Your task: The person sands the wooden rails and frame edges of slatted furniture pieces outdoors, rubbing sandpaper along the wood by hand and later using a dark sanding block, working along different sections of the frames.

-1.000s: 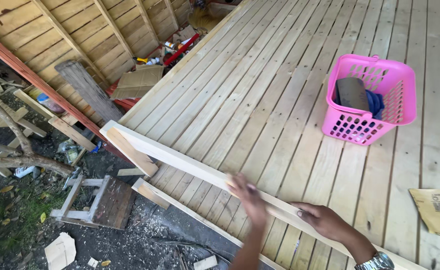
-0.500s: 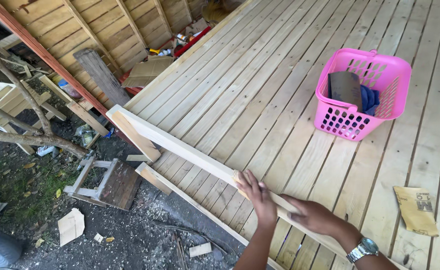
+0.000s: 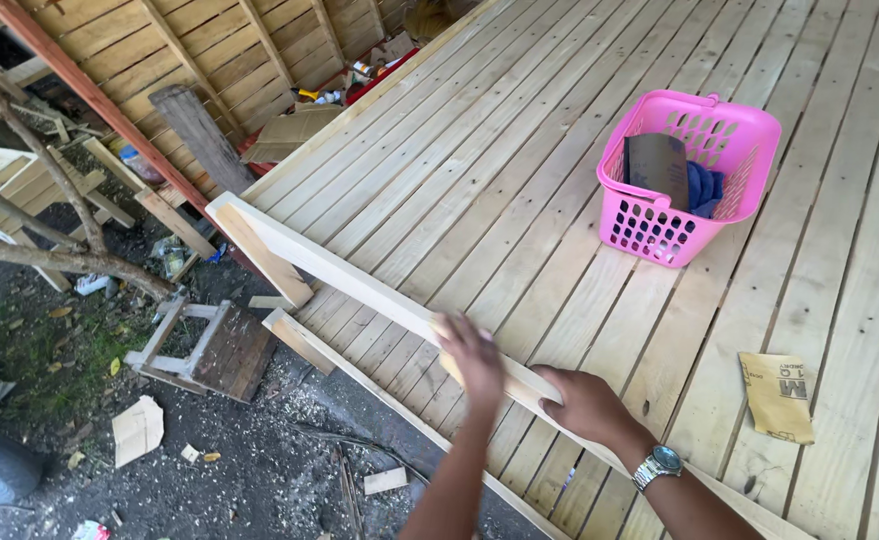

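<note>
at the edge of the plank deck [image 3: 519,190], a pale wooden rail [image 3: 359,285] runs along the drop to the yard. the left hand [image 3: 474,358] lies flat and blurred on its top face, fingers spread, perhaps pressing something small i can't make out. the right hand [image 3: 584,405], wristwatch [image 3: 662,462] on, curls over the rail just beside it. the wood looks smooth and bare all along, so how much is done i can't tell. a sandpaper sheet [image 3: 777,396] and pink basket [image 3: 687,175] lie well apart

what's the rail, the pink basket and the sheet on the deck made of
Rail: pale bare wood, with visible grain and an unpainted look. Basket: looks like moulded plastic, glossy pink with perforated walls. Sheet: probably sandpaper, a tan paper back with print, slightly curled.
</note>
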